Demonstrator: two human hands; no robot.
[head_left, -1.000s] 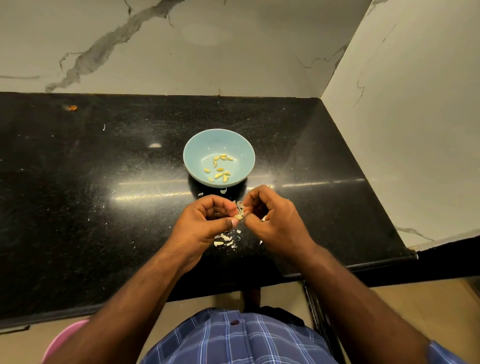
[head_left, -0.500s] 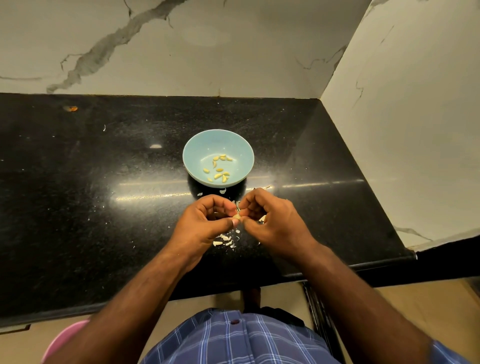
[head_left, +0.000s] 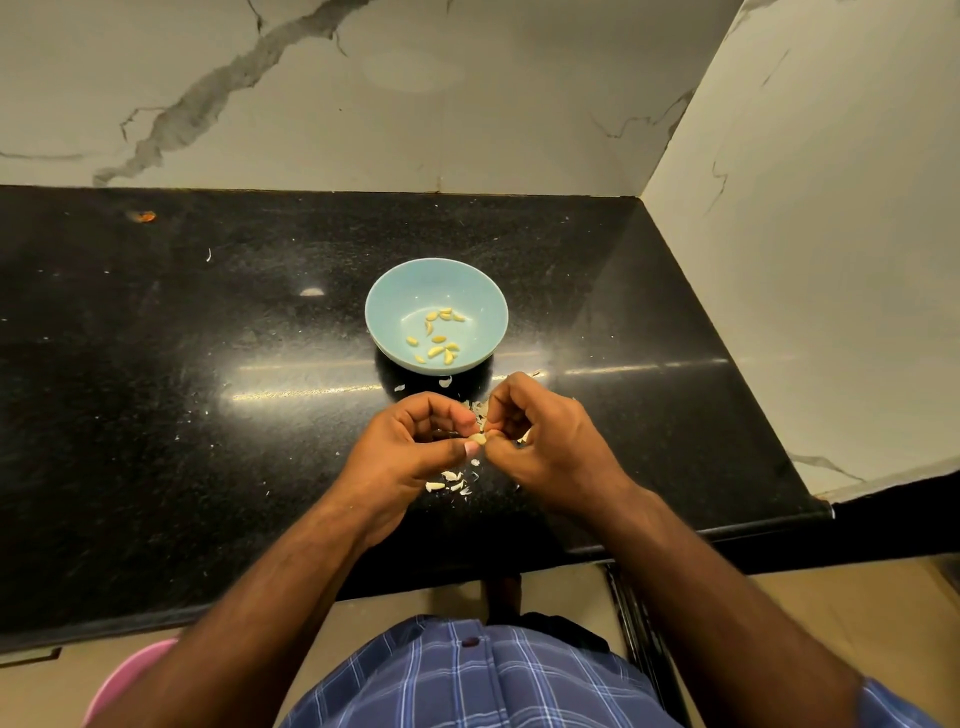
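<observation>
1. Both hands meet low over the front part of the black speckled counter (head_left: 208, 389), just on the near side of the bowl (head_left: 378, 312).
2. Left hand (head_left: 410, 452): fingers curled inward, thumb stretched toward the right. The thumb tip and the curled fingers pinch a small pale clove (head_left: 480, 439).
3. Right hand (head_left: 550, 441): fingers bent in tight, tips closing on the same clove from the opposite side. It also pinches; the palm is hidden.
4. The clove is held between the two hands, lifted off the counter, directly above the litter of peel scraps (head_left: 451, 480).
5. A few whitish flakes show just beyond the clove, between the knuckles. I cannot tell whether they hang from it or lie on the counter.
6. The bowl is pale blue, upright, on the counter just beyond the hands and touched by neither. Loose on its bottom lie a handful of yellowish peeled cloves (head_left: 439, 339), scattered.
7. The peel scraps are thin and white, strewn under and between the hands, with a couple more at the bowl's near foot.
8. The counter runs back to white veined marble walls (head_left: 415, 104) that meet in a corner at right rear.
9. An orange speck (head_left: 143, 215) lies far left at the rear. A blue checked shirt (head_left: 467, 675) is at the bottom edge, and a pink rim (head_left: 130, 675) shows below the counter's front edge.
</observation>
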